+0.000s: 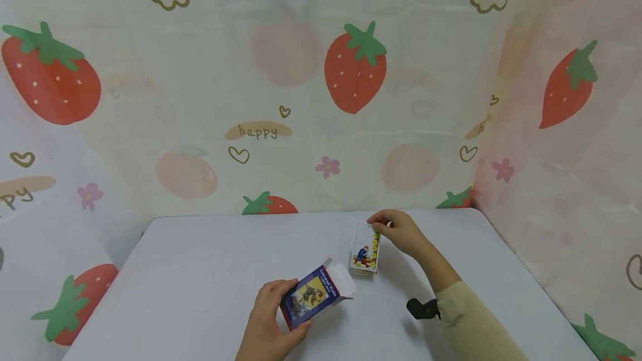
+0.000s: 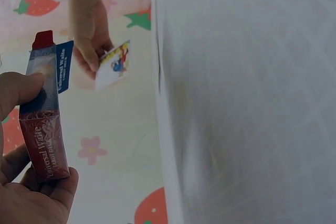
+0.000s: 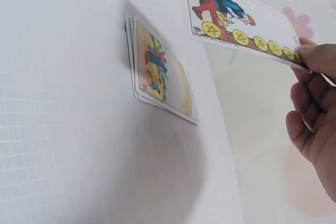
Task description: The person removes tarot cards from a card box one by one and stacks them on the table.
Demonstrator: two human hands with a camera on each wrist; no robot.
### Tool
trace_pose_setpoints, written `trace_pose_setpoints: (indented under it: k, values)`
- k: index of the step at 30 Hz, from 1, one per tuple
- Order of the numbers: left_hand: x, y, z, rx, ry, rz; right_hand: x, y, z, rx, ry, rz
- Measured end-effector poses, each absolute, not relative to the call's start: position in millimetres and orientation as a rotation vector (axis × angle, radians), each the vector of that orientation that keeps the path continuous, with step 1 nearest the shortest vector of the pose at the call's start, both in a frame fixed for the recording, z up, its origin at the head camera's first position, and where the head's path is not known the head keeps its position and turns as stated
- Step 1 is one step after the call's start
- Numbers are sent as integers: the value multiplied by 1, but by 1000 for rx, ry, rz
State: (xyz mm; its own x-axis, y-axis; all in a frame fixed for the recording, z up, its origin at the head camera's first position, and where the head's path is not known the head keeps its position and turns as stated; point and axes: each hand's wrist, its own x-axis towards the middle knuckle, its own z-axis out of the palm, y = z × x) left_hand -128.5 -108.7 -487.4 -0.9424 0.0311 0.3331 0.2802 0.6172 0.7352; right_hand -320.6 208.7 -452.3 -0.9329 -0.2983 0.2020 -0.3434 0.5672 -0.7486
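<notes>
The thumb (image 3: 320,59) and index finger of the right hand (image 1: 398,231) are closed together on one corner of a card (image 3: 244,22), thumb on the printed face; the other fingers bend loosely beneath and hold nothing. The card slants out from this pinch, its picture of a figure in blue and red and a row of yellow coins showing, and hangs over the pile (image 3: 163,72), apart from it in the right wrist view. The pile lies face up on the table (image 1: 200,272), its edges a little uneven. The right hand reaches in from the right, wrist bent so that the fingertips point left; behind it come a bare forearm, a black piece (image 1: 423,309) at the wrist and a pale sleeve (image 1: 476,322). The left hand (image 1: 271,316) is spread only as wide as the box (image 1: 310,297) it grips, thumb along one side, fingers round the other. It comes up from the near edge and holds the box aslant, the open end towards the pile and a white flap (image 1: 342,280) sticking out. A strawberry-print backdrop (image 1: 210,82) stands behind the table.
</notes>
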Motion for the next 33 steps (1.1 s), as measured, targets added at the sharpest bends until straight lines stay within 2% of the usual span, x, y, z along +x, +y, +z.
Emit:
trace_pose_setpoints:
  k: [33]
  values:
    - [-129, -112, -490, -259, -2538, -1232, -349, 207, -491, 459, -2843, 1369]
